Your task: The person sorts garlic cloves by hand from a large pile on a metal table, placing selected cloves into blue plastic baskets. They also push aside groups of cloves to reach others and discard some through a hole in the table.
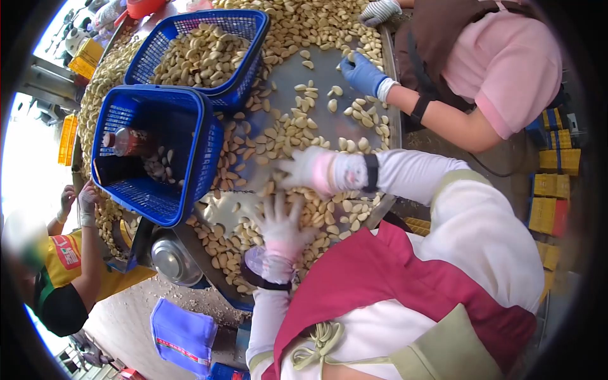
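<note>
My left hand [278, 231], in a whitish glove, lies palm down with spread fingers on a layer of pale, bean-like pieces [221, 250] near the front of the metal table [297, 66]. Just above it in the view, my right hand [310, 170] reaches in from the right, gloved and slightly blurred. Its fingers are apart and touch the pieces, with nothing visibly gripped. Left of both hands, a tilted blue basket [206, 158] contains a bottle [130, 142] and a few pale pieces. Behind it, another blue basket [253, 63] is heaped with pieces.
Across the table, a co-worker's blue-gloved hand [364, 73] touches pieces; a striped-gloved hand [380, 11] rests farther back. Another person's gloved hands [87, 199] are at the left. A round metal lid [174, 258] and a purple-blue bag [183, 332] sit below the table edge.
</note>
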Available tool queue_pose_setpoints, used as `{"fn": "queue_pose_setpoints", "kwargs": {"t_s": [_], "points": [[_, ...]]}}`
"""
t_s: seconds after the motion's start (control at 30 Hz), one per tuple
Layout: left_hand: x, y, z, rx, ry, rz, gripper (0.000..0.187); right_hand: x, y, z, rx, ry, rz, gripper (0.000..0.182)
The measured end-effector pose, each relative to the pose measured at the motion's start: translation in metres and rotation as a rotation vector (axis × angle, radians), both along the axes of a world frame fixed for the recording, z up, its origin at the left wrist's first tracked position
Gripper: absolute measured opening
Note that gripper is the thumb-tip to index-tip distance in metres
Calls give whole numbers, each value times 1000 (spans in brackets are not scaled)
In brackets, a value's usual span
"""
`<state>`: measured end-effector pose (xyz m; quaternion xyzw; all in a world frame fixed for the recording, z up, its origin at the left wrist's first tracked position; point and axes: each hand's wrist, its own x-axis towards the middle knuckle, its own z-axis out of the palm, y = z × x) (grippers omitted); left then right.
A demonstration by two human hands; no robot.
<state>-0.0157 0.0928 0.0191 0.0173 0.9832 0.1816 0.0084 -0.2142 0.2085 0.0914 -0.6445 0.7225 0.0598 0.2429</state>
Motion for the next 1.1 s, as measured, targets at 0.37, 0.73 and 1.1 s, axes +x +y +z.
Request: {"fn": "queue_pose_setpoints", "kwargs": {"t_s": [0.37, 0.73, 1.1], "points": [[21, -78, -14, -154, 114, 365, 66, 46, 37, -33, -147, -218, 322, 28], [21, -76, -17, -134, 176, 405, 54, -28, -26, 46, -1099, -395, -236, 32], [19, -76, -14, -111, 204, 422, 51, -19, -33, -30, -135, 122, 49, 41]]}}
